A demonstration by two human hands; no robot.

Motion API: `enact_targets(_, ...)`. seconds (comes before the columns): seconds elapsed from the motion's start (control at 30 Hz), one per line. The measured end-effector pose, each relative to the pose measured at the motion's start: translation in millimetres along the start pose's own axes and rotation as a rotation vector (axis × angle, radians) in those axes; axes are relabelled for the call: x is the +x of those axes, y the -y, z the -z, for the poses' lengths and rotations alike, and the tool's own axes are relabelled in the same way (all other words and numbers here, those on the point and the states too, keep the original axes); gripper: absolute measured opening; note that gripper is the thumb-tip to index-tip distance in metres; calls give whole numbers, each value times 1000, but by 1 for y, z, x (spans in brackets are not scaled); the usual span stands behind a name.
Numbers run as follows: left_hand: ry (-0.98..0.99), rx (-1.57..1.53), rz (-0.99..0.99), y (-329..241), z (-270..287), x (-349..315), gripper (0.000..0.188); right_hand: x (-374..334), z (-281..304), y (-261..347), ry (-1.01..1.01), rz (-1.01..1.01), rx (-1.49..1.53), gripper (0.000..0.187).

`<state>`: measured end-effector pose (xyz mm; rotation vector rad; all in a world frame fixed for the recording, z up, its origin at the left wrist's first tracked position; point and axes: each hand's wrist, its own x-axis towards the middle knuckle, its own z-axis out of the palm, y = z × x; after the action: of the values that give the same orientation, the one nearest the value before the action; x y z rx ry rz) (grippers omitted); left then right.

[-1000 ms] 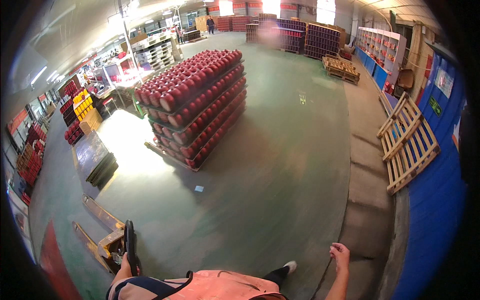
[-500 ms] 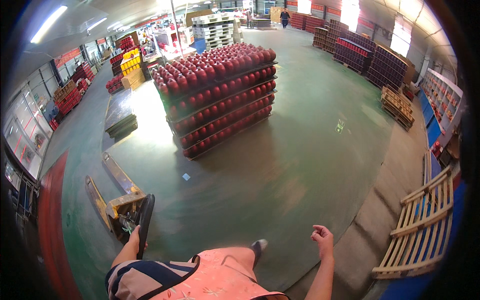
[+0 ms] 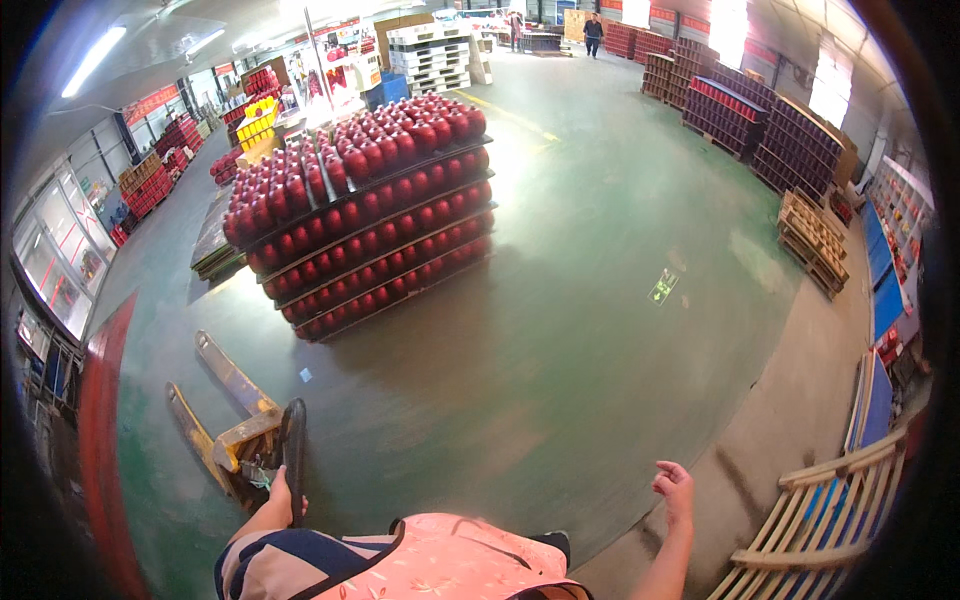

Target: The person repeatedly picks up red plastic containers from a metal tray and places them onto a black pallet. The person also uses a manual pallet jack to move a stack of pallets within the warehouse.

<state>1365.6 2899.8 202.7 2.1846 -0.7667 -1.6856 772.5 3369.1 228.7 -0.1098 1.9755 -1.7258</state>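
you are grasping the black handle (image 3: 292,438) of the yellow pallet jack (image 3: 250,430) at near left with your left hand (image 3: 283,494), your right hand (image 3: 677,490) is hanging with its grip released, the forks (image 3: 228,372) are lying unloaded, and the red container stack (image 3: 378,235) is standing apart, farther right.

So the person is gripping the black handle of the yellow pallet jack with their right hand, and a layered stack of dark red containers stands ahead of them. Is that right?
Not quite: the head view shows the left hand gripping the black handle of the yellow pallet jack. A layered stack of dark red containers does stand ahead.
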Motion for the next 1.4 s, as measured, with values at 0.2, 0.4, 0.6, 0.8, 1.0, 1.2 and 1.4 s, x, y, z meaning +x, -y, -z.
enact_targets(0.2,-70,15,-91,34,-174,-61,72,187,154,45,88,70,-38,31)
enact_targets(0.4,-181,-66,-18,40,-351,-119,72,377,235,145,241,130,-40,31)
enact_targets(0.6,-171,-169,31,23,-538,-179,70,583,275,222,356,254,-78,36)
enact_targets(0.8,-197,-265,99,-26,-732,-215,75,800,327,291,437,238,-130,37)
enact_targets(1.0,-282,-431,85,-122,-926,-222,72,969,366,348,424,121,-175,34)
enact_targets(1.2,-291,-424,1,-192,-1110,-248,70,1196,378,390,450,73,-232,34)
enact_targets(1.4,-404,-448,56,-255,-1288,-281,70,1397,279,472,880,169,-274,36)
